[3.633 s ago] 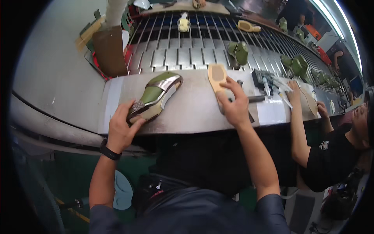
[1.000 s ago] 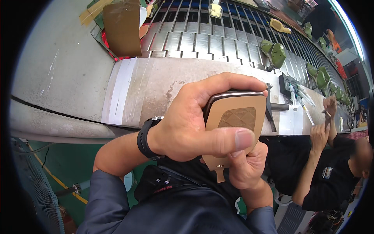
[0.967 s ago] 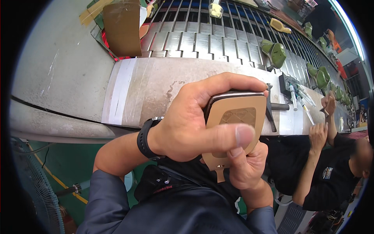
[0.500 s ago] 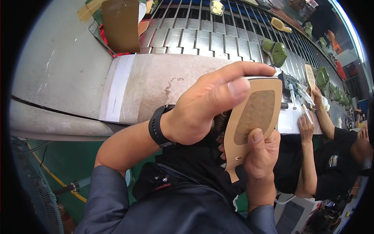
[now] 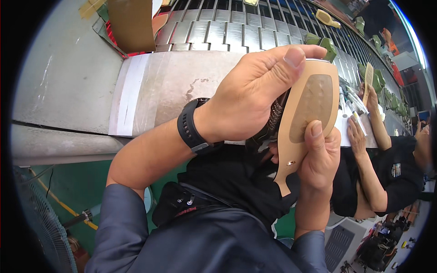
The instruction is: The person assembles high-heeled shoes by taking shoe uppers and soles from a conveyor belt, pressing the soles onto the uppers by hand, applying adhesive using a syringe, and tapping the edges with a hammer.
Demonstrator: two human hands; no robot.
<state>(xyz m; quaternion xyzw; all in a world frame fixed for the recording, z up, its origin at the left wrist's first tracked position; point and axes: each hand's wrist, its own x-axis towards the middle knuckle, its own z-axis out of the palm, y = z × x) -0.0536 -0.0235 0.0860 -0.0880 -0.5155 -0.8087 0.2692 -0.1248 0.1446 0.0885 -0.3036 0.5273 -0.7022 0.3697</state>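
Note:
A tan shoe sole with a brown textured panel is tilted upright between my hands, its narrow strip pointing down. Behind its left edge shows a dark, sparkling shoe upper. My left hand, with a black watch at the wrist, curls over the toe end; its thumb lies at the sole's upper left edge. Lower down, my right hand grips the shoe, thumb flat on the sole and fingers behind it. A small shiny metal spot sits near the narrow end. Most of the upper is hidden.
The worn grey bench lies ahead, with a slatted metal conveyor beyond. Green shoe lasts stand along it. On the right, a co-worker's hand is near brushes; their other hand holds a tan sole. A fan stands lower left.
Both hands and the shoe have moved up and slightly right. My left thumb has shifted onto the toe's edge. More of the dark upper shows now.

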